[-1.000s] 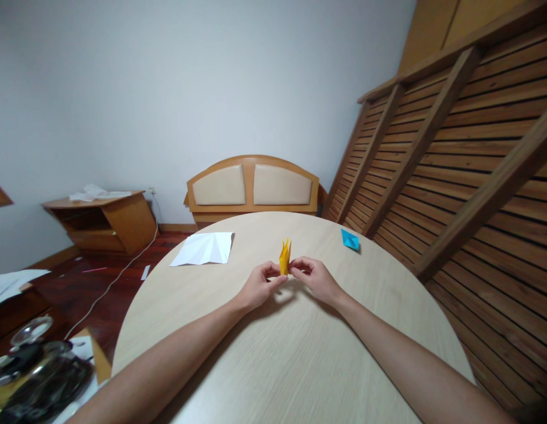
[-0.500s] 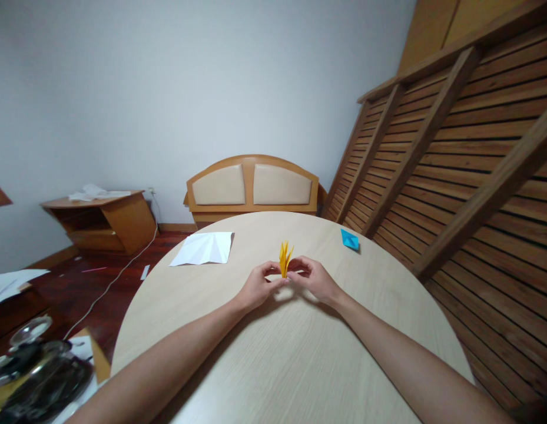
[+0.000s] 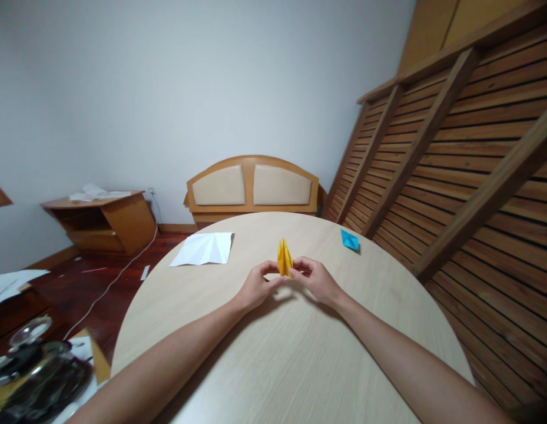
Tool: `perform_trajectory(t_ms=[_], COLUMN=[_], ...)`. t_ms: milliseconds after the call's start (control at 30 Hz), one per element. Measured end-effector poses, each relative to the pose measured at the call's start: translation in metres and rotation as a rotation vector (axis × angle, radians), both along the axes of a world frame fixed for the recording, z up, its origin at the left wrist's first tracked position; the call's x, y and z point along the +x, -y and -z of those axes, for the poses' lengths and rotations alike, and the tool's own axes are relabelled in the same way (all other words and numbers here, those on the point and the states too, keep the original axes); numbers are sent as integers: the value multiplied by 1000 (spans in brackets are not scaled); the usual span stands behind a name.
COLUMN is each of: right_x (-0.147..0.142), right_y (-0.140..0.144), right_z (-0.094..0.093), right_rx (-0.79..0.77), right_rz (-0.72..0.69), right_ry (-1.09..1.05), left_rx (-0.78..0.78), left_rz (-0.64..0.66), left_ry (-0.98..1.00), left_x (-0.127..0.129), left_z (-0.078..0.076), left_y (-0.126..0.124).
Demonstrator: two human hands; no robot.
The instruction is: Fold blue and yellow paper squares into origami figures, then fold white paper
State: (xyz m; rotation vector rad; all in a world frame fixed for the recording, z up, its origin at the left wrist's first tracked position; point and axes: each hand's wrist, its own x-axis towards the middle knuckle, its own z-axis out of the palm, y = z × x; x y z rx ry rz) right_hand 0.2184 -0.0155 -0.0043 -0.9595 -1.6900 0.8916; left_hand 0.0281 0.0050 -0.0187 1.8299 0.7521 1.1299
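Note:
A small folded yellow paper piece (image 3: 284, 262) stands upright above the round light-wood table (image 3: 295, 353), its pointed tips up. My left hand (image 3: 257, 285) pinches its lower left side with thumb and fingertips. My right hand (image 3: 314, 278) pinches the lower right side. Both hands hover just above the table's middle, fingertips almost meeting under the paper.
A creased white sheet (image 3: 205, 248) lies at the table's far left. A small blue folded paper (image 3: 350, 239) sits at the far right edge. Beyond are a padded headboard (image 3: 253, 188), a wooden side unit (image 3: 103, 221) and slatted wooden panels (image 3: 454, 176). Dark clutter (image 3: 35, 377) sits lower left.
The yellow paper's spread tips have come together into a closed, wider pointed shape between my fingers. My hands stay in almost the same place.

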Motion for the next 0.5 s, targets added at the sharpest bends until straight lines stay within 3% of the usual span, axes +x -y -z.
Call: perform_trajectory(t_ms=[267,500], right_x=[5,3], right_y=[-7,-8], right_z=[4,2], right_rx=[3,-32], right_rz=[23,-54], right_ry=[-18,-73], left_rx=[-190,-184], left_rz=[52,54], left_ry=[44,82], left_x=[2,2], left_z=[0,1], left_y=[3,0])
